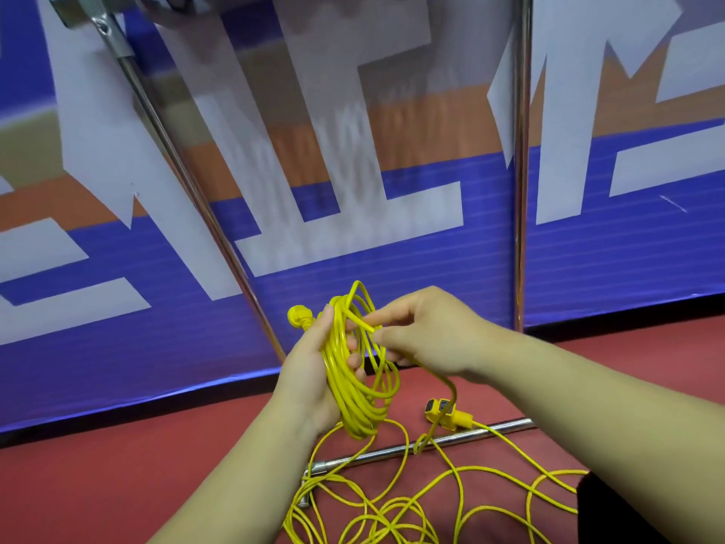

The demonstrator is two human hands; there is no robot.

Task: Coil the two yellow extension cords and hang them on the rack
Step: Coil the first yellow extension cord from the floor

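Observation:
My left hand [310, 371] grips a coil of yellow extension cord [355, 390] made of several loops, held upright in front of me. The cord's yellow plug [299, 316] sticks out above my left thumb. My right hand [423, 331] pinches one strand of the same cord at the top of the coil. From there the strand runs down to a yellow socket block [443, 413] hanging just above the floor. More yellow cord [412, 508] lies loose and tangled on the red floor below my hands. The rack's chrome uprights [521, 190] rise behind.
A chrome base bar [416, 445] of the rack lies across the red floor [117, 484], with cord draped over it. A second chrome pole [184, 178] slants up to the left. A blue, white and orange banner wall [353, 170] stands close behind the rack.

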